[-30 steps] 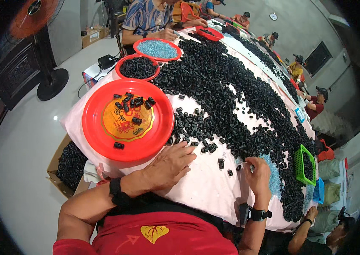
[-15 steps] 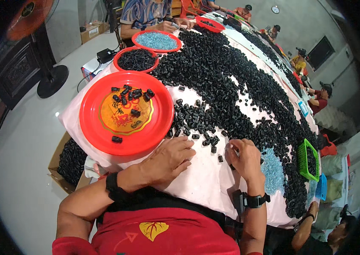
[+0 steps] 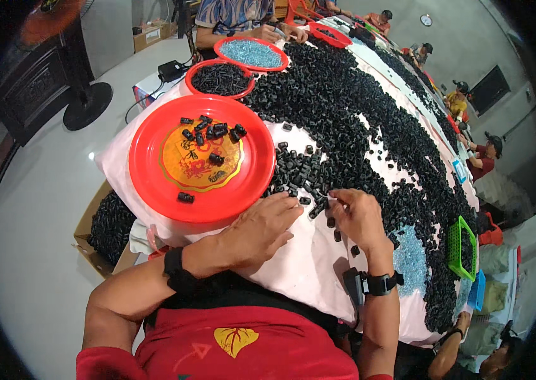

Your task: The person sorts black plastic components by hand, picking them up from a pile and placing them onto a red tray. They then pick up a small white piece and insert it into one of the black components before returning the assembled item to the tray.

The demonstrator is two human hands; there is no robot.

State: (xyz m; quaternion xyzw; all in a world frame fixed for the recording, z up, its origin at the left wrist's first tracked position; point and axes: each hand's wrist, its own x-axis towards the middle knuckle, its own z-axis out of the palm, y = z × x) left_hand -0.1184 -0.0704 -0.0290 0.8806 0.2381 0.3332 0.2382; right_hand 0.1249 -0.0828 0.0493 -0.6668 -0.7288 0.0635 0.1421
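My left hand (image 3: 260,229) lies palm down with its fingers spread on the pale cloth, beside the near right rim of a red round plate (image 3: 148,190). No object shows in it. My right hand (image 3: 360,218) is curled, with thumb and forefinger close together at the near edge of a cluster of small black plastic cylinders (image 3: 303,170). Whatever is between those fingertips I cannot make out. A few loose black cylinders (image 3: 337,235) trail along the cloth beside this hand. Several of the same pieces lie scattered on the plate.
A large heap of black pieces (image 3: 337,95) runs along the table. Behind the plate are a red basin of black screw-like parts (image 3: 220,80) and one of clear bluish bits (image 3: 250,53). A green basket (image 3: 454,250) stands at right, a filled cardboard box (image 3: 87,250) at lower left. Other people sit around.
My right hand has moved a little up and left to the cylinder cluster. The left hand has shifted slightly right. The whole view has swung slightly.
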